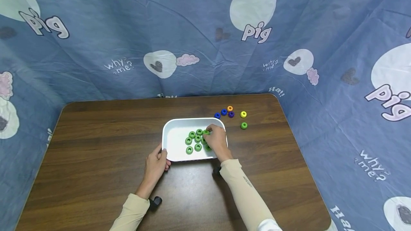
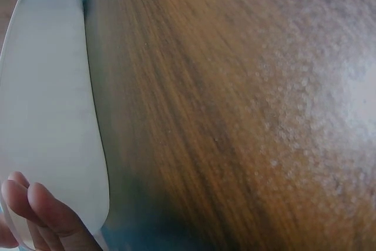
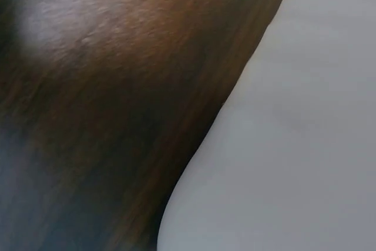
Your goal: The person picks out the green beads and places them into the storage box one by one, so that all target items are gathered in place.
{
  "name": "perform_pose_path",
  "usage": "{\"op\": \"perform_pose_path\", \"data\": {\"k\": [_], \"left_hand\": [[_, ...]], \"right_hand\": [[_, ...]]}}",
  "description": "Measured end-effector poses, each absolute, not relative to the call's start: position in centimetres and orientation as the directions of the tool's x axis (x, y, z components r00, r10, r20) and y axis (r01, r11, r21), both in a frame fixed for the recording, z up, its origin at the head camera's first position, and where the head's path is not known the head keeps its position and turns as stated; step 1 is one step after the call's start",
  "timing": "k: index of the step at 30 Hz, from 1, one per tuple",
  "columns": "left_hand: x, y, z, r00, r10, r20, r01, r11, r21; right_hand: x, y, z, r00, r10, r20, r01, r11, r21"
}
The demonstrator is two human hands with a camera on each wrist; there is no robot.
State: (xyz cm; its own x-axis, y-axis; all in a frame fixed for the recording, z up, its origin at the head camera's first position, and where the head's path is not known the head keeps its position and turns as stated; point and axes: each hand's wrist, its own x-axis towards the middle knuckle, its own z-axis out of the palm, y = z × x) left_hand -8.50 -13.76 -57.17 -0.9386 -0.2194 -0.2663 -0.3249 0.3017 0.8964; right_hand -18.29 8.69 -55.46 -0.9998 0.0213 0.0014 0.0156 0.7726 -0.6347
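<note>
In the head view a white tray sits on the table, holding several green ring-shaped beads grouped in its middle and right. My left hand grips the near left corner of the tray, thumb at the rim. The left wrist view has its fingertips against the tray's outer wall. My right hand reaches over the tray's right side and pinches a green bead between thumb and fingers. It partly covers other beads below it. The right wrist view takes in only the tray wall and wood.
Past the tray's far right corner lie loose beads: two blue, a purple one, an orange one, a yellow one and a green one. The brown wooden table ends at a blue patterned cloth.
</note>
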Motion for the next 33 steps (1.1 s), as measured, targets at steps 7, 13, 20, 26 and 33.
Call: {"op": "perform_pose_path", "data": {"k": [7,13,20,26,33], "left_hand": [[-8.43,-13.69,-57.29,-0.942,-0.213,-0.260,-0.314,0.280,0.907],[-8.61,-13.41,-57.62,-0.937,-0.223,-0.269,-0.323,0.260,0.910],[-8.51,-13.53,-57.47,-0.937,-0.237,-0.258,-0.317,0.259,0.912],[-8.49,-13.67,-57.46,-0.936,-0.233,-0.264,-0.324,0.277,0.905],[-8.57,-13.67,-57.50,-0.935,-0.235,-0.266,-0.326,0.276,0.904]], "right_hand": [[-18.49,8.33,-55.34,-0.999,0.023,-0.041,0.044,0.779,-0.625],[-18.62,8.26,-55.11,-0.999,0.019,-0.047,0.044,0.783,-0.621],[-18.71,8.09,-55.20,-0.997,0.016,-0.076,0.060,0.786,-0.615],[-18.69,7.95,-55.12,-0.998,0.017,-0.059,0.049,0.800,-0.598],[-18.61,8.25,-54.73,-0.997,0.019,-0.074,0.061,0.781,-0.622]]}}
